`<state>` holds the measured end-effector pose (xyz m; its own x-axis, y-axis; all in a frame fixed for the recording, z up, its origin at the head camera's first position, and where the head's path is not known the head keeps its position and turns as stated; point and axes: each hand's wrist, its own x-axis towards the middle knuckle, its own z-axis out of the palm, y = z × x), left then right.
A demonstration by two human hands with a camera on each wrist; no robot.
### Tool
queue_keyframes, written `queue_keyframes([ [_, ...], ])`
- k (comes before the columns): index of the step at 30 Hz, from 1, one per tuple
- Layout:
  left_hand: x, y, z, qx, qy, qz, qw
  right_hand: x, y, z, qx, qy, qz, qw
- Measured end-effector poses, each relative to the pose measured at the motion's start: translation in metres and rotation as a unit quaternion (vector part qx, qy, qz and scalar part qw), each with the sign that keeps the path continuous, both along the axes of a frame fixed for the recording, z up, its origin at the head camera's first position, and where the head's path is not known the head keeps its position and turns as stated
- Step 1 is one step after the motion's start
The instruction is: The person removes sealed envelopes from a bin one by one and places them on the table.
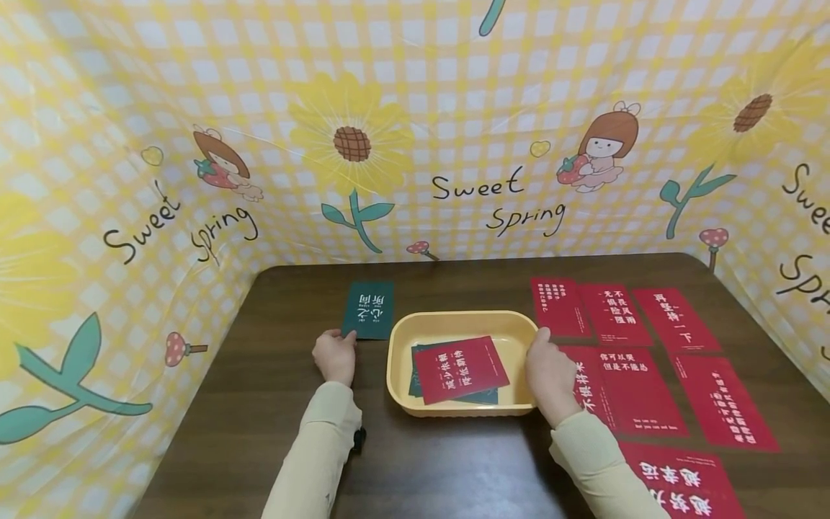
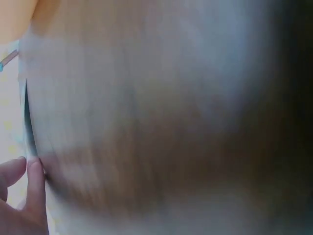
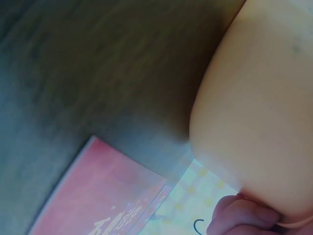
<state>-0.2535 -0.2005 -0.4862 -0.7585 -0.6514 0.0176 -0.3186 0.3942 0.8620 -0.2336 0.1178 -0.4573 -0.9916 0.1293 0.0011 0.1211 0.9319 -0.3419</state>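
My left hand [image 1: 336, 358] pinches the near-left corner of a dark green card [image 1: 367, 303] with white characters, left of a yellow plastic basket [image 1: 467, 411]. The left wrist view shows that card [image 2: 28, 120] nearly edge-on, between thumb and finger [image 2: 35, 181]. My right hand [image 1: 552, 371] grips the basket's right rim; the basket's wall [image 3: 259, 107] fills much of the right wrist view above the curled fingers [image 3: 244, 218]. Inside the basket a red card [image 1: 463, 369] lies askew over green cards [image 1: 483, 396], which it mostly covers.
Several red cards with white characters, such as this one [image 1: 677, 317], are laid out on the right of the brown wooden table [image 1: 428, 468]. Some lie close by the right hand and forearm. A yellow checked cloth [image 1: 454, 130] hangs behind and beside the table.
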Motion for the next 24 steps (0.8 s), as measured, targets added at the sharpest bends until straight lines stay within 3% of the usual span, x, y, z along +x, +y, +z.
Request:
queue_keyframes([
  [4, 0.000, 0.001, 0.001, -0.052, -0.039, -0.009, 0.9978, -0.001, 0.001, -0.001, 0.001, 0.000, 0.003, 1.000],
  [9, 0.000, 0.002, 0.001, -0.064, -0.059, -0.022, 0.9959, -0.002, 0.001, -0.002, 0.004, 0.001, 0.005, 1.000],
  [12, -0.002, 0.007, 0.004, -0.061, -0.020, -0.045, 0.9969, -0.003, 0.001, -0.003, 0.004, 0.001, 0.006, 1.000],
  [15, -0.005, 0.021, 0.014, -0.081, 0.065, -0.081, 0.9913, -0.003, 0.002, -0.004, 0.004, -0.002, 0.006, 1.000],
  [17, -0.005, 0.036, 0.024, -0.119, 0.126, -0.117, 0.9779, -0.003, 0.002, -0.004, 0.003, -0.002, 0.005, 1.000],
  [20, 0.001, 0.061, 0.039, -0.188, 0.179, -0.211, 0.9423, -0.003, 0.002, -0.003, 0.003, 0.000, 0.004, 1.000],
  [22, 0.007, 0.078, 0.046, -0.224, 0.167, -0.294, 0.9139, -0.003, 0.001, -0.003, 0.002, 0.001, 0.002, 1.000],
  [24, 0.014, 0.093, 0.049, -0.250, 0.114, -0.377, 0.8846, -0.003, 0.001, -0.003, 0.000, 0.002, 0.002, 1.000],
])
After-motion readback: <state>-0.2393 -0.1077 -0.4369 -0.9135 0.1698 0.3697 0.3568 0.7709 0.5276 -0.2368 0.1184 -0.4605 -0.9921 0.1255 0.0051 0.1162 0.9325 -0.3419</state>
